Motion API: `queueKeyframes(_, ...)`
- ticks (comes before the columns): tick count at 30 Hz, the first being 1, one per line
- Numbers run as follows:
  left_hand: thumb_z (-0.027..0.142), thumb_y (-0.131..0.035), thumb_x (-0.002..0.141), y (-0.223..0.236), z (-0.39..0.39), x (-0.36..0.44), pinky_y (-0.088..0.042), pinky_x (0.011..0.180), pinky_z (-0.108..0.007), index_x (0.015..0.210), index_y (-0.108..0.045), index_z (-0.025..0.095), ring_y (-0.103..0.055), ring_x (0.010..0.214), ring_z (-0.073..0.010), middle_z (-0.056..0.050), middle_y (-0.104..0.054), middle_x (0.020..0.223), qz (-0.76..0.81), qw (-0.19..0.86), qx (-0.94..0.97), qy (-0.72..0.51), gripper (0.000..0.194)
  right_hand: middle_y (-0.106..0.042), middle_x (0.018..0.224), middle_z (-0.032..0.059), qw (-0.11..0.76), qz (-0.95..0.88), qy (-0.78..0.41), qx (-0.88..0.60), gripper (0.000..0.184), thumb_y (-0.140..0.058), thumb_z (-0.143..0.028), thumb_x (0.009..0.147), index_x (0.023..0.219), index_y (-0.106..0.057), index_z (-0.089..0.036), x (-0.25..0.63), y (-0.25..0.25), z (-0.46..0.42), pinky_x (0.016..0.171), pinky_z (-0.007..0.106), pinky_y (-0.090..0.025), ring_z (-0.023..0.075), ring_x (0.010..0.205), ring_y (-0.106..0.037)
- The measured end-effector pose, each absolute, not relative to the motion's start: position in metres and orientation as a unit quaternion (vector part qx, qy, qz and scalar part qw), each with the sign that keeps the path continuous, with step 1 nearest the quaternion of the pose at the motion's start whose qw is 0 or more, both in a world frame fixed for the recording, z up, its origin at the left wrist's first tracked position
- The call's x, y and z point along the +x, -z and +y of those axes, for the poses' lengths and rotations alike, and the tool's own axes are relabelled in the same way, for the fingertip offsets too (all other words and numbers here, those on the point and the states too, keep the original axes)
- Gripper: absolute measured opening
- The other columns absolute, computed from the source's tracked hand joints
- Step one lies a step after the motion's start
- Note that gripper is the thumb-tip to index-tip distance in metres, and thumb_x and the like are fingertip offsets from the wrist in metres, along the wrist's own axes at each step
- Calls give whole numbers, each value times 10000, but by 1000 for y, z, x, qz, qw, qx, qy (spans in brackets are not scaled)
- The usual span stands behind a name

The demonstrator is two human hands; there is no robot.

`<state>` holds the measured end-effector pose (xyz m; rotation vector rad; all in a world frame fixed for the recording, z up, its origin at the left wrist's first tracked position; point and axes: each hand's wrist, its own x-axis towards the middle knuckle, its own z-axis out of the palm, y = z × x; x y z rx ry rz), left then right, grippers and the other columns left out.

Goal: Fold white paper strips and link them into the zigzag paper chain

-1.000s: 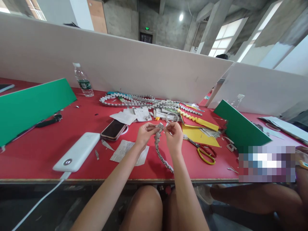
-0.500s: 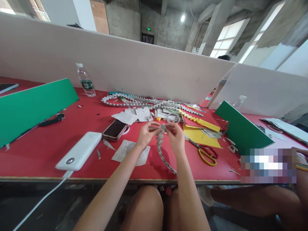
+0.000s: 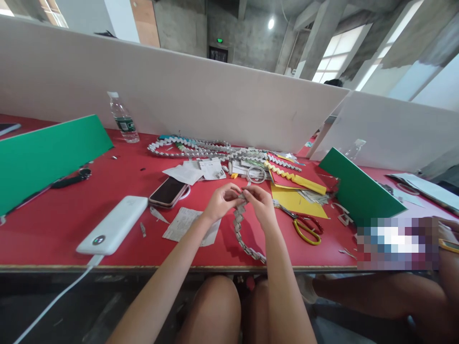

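A folded paper chain (image 3: 238,227), grey-white and zigzag, hangs from my fingers and curves down to the red table near its front edge. My left hand (image 3: 223,199) pinches the chain's upper end from the left. From the right, my right hand (image 3: 258,200) grips the same end, its fingertips close to the left ones. The fingers partly hide the top links. Left of the chain, a printed paper sheet (image 3: 179,227) lies partly under my left forearm. Scissors (image 3: 304,229) with red and yellow handles rest to the right of my right hand.
Behind my hands lie long paper chains (image 3: 193,152), paper scraps (image 3: 211,168) and a yellow folded strip (image 3: 308,184). A phone (image 3: 168,192) and a white power bank (image 3: 113,224) with a cable sit left. A bottle (image 3: 124,122) and green dividers (image 3: 358,188) stand around. A co-worker's arm (image 3: 448,258) is at right.
My fingers have closed in tighter around the chain's top end, which is now more hidden. The hanging chain has shifted slightly. The whole view has moved a little.
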<state>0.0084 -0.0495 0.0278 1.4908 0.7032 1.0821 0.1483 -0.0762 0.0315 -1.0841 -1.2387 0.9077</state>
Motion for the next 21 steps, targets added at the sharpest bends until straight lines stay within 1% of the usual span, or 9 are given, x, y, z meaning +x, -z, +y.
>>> queueKeyframes(2,305,-712,644,-30,-51,9,-475,612,-254,820,-534,177,-589,630,-125,9,-593,656,290,564,630,-449,282,-662,705,30,591,-515,-407,-469,222,-631,-359,698,806,-662,-167,148,-30,-75,616,277,-480,161,667,-608)
queueKeyframes(6,286,-716,636,-35,-53,7,-468,630,-250,821,-513,184,-586,684,-129,0,-594,718,276,585,629,-431,294,-673,721,26,594,-489,-451,-452,201,-659,-349,679,781,-666,-177,147,-31,-76,630,274,-476,159,679,-613)
queueKeyframes(10,261,-725,626,-38,-55,5,-452,611,-231,805,-499,186,-539,635,-95,34,-526,674,258,599,630,-422,298,-670,720,22,598,-486,-469,-432,172,-669,-328,680,764,-664,-178,146,-35,-80,644,269,-472,149,677,-610)
queueKeyframes(14,267,-726,625,-40,-55,4,-443,609,-225,794,-500,185,-515,614,-84,46,-492,653,256,599,628,-425,294,-668,729,21,607,-477,-461,-439,183,-675,-331,670,770,-662,-178,144,-34,-80,637,266,-467,147,676,-605)
queueKeyframes(19,304,-683,682,-40,-54,3,-444,622,-229,805,-521,176,-536,648,-100,11,-560,688,265,584,605,-472,240,-658,714,6,649,-467,-414,-435,168,-666,-321,686,786,-668,-186,138,-31,-75,617,249,-451,125,650,-580)
queueKeyframes(21,307,-681,689,-39,-53,2,-448,623,-232,826,-521,177,-548,645,-106,6,-584,676,267,584,596,-482,248,-655,721,6,662,-468,-395,-431,167,-664,-324,687,785,-667,-189,136,-31,-73,617,248,-453,125,654,-576)
